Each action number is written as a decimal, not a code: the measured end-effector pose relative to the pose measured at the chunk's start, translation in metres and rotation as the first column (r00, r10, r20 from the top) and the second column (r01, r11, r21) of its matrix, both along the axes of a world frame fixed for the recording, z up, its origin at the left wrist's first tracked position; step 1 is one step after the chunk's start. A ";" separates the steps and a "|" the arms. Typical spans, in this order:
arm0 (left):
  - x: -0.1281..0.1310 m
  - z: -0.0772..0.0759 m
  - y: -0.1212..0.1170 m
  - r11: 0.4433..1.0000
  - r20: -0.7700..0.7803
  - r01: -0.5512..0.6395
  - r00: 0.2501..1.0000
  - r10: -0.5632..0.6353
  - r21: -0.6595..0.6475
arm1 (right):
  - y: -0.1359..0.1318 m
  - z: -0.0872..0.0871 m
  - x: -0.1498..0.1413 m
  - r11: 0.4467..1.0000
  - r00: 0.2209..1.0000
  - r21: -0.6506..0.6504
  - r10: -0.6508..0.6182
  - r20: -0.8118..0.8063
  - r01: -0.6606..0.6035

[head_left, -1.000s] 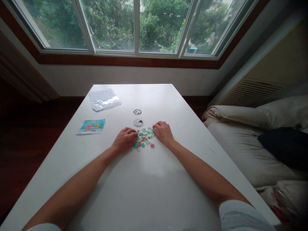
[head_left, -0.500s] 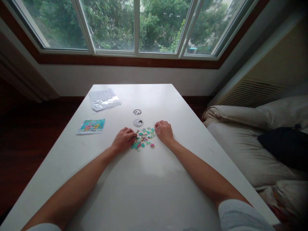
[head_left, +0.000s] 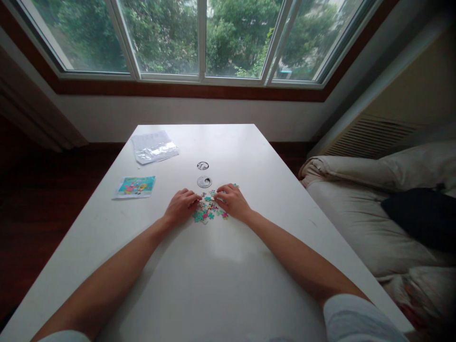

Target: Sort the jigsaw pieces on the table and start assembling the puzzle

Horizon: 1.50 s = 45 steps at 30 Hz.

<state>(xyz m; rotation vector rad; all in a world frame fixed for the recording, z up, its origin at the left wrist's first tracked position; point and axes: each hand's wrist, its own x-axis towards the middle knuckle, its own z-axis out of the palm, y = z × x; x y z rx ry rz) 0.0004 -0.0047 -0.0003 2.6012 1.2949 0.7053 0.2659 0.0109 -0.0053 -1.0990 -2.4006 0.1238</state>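
A loose pile of small jigsaw puzzle pieces (head_left: 206, 216), mostly teal with pink and yellow bits, lies between my two hands. At the pile's left edge is my left hand (head_left: 181, 207), its fingers curled together against the nearest pieces; what they pinch, if anything, is too small to tell. My right hand (head_left: 233, 202) reaches over the pile's right side, fingers apart and fingertips down on the pieces, hiding some of them. Just beyond that hand, a few pieces (head_left: 236, 185) lie apart from the pile.
Two round discs with dark and silver markings, a nearer one (head_left: 204, 182) and a farther one (head_left: 203, 166), lie behind the pile. A colourful cartoon picture packet (head_left: 137, 187) and a clear plastic bag (head_left: 156, 151) are on the left of the white table (head_left: 221, 275). A sofa (head_left: 349, 204) stands right.
My right hand has moved left from the pile's edge onto the pieces, its fingers spreading. A few pieces now lie behind it. My left hand has hardly moved.
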 end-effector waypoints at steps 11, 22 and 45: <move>-0.001 -0.002 0.005 0.994 0.077 -0.111 0.991 0.112 -0.010 | 0.011 -0.004 0.008 0.950 0.938 -0.061 -0.312 -0.152 0.306; -0.003 0.002 0.002 0.991 0.009 -0.107 0.994 0.106 0.084 | 0.015 -0.011 0.020 0.862 0.861 -0.050 -0.506 -0.050 0.504; 0.000 0.008 -0.002 0.992 -0.168 0.040 0.986 -0.019 0.122 | 0.021 -0.013 0.025 0.834 0.834 -0.055 -0.551 -0.035 0.549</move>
